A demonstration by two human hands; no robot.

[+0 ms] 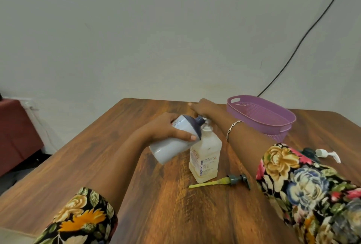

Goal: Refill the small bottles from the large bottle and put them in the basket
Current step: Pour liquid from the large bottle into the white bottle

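Observation:
My left hand [168, 128] grips a large pale bottle [172, 150] with a dark blue top, tilted so its spout meets the open neck of a small translucent bottle [205, 158]. That small bottle holds cream liquid and stands upright mid-table. My right hand [203, 107] lies just behind the small bottle's neck, fingers stretched out to the left; what is under the palm is hidden. A purple basket [259, 115] sits at the back right, and I see nothing in it.
A dark pump head with a yellow tube [230, 180] lies in front of the small bottle. A white pump [328, 155] and a dark cap [309, 153] lie at the right by my sleeve. The wooden table [121, 161] ends at a wall with a black cable [304, 36].

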